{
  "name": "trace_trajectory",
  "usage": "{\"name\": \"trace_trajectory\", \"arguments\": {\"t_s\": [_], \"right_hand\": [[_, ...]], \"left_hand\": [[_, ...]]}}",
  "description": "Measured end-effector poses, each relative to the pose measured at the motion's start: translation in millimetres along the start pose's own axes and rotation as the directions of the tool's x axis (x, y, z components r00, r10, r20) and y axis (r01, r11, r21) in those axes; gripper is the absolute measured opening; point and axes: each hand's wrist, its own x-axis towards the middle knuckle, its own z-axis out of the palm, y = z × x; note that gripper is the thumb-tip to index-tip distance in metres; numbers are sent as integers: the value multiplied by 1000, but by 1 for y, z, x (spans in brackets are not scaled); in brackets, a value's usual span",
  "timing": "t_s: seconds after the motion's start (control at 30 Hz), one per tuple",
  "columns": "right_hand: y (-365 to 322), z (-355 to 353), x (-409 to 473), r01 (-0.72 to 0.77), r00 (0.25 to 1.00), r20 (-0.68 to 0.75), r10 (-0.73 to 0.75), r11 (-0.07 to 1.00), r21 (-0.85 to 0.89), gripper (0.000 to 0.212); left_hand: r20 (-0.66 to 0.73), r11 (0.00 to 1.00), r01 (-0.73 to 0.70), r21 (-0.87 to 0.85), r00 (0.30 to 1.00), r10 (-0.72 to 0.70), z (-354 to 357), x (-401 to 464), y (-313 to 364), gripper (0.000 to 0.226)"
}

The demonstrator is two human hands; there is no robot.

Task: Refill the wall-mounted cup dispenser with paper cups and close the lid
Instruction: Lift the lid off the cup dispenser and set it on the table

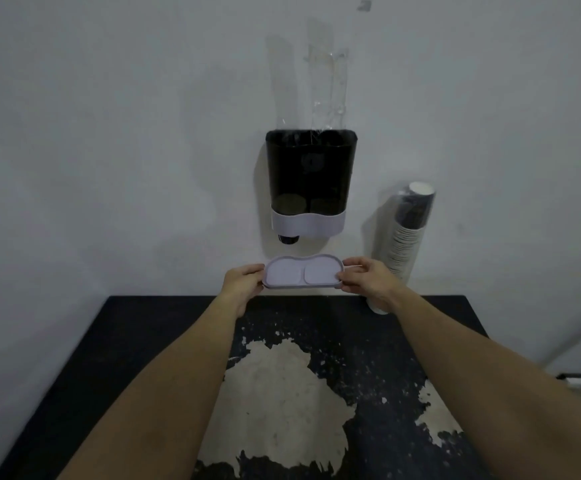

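Dim room with a pale, stained wall (109, 133) behind a black table (386, 341), its coating flaked off in large pale patches. On the wall at 12 o'clock, a dark translucent cup dispenser (310, 174) with a white lower band, top open, clear plastic sleeves (327, 81) rising out of it, one dark cup bottom poking from the left outlet. Just below the dispenser, a white peanut-shaped lid (303, 273), held level and clear of the table. At 9 o'clock of the lid, left hand (242, 280), fingers curled and pinching its left end. At 3 o'clock of it, right hand (368, 278), fingers closed on its right end. At 2 o'clock from the hands, a sleeved stack of paper cups (408, 237), leaning against the wall, base on the table.
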Motion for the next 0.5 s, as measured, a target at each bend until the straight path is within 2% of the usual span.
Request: {"name": "trace_trajectory", "arguments": {"t_s": [0.1, 0.23, 0.37, 0.5], "right_hand": [[19, -7, 16, -42, 999, -27, 42, 999, -2, 45], [48, -17, 40, -108, 994, 5, 109, 987, -116, 59], [90, -28, 73, -173, 985, -27, 172, 943, -283, 61], [125, -33, 102, -211, 977, -68, 203, 861, -463, 60]], "left_hand": [[35, 997, 48, 52, 998, -50, 8, 15, -16, 44], [95, 972, 76, 223, 991, -99, 19, 34, -37, 59], [191, 914, 33, 404, 974, -120, 31, 53, -67, 68], [162, 851, 24, 525, 978, -127, 39, 78, -98, 63]]}}
